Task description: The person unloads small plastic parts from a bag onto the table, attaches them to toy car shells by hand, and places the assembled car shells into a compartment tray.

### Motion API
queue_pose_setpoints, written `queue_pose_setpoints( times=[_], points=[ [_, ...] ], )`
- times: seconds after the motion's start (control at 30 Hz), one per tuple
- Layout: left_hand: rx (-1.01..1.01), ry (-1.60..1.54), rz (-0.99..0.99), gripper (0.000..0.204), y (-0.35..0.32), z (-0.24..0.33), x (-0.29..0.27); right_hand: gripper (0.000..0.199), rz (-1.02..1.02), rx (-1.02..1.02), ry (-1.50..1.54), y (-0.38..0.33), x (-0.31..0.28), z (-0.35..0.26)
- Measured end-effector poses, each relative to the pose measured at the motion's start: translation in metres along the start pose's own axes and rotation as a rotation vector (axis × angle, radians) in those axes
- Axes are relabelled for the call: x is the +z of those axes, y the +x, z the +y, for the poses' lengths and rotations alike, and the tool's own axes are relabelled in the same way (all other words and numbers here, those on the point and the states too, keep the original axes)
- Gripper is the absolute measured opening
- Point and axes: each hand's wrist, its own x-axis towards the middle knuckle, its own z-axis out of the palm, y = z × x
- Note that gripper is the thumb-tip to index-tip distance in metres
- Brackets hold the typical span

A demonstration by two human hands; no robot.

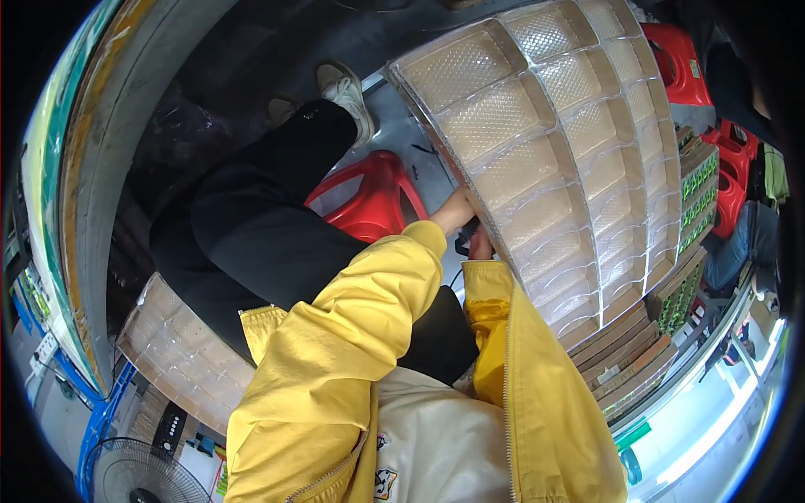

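Yellow sleeves (348, 306) stretch forward on my feed, bringing the left hand (453, 213) to the left edge of a clear compartmented tray (580, 220); the right hand (480, 246) sits just below, near it. Both hands' fingers are mostly hidden, so I cannot tell whether they're apart or clamped. I see brown through the tray's compartments.

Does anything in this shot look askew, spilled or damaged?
Nothing plainly stands out. The large clear compartmented tray shows no obvious break or spill, and its curved outline fits the fisheye lens. The left hand and right hand are at its edge, partly hidden, so their grip is unclear.
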Motion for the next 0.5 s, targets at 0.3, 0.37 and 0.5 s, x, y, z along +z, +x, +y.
queue_pose_setpoints(
  times=[0.3,0.37,0.5],
  points=[
    [0.077,1.136,-0.176,0.032,-0.01,-0.034,-0.006,0.044,-0.038,0.084,0.236,-0.012,0.015,-0.004],
    [-0.017,1.254,-0.297,0.034,-0.024,-0.021,-0.004,0.045,-0.051,0.093,0.296,-0.014,0.021,-0.006],
    [-0.093,1.428,-0.429,0.033,-0.04,-0.014,-0.004,0.046,-0.067,0.101,0.404,-0.018,0.026,-0.004]
  ],
)
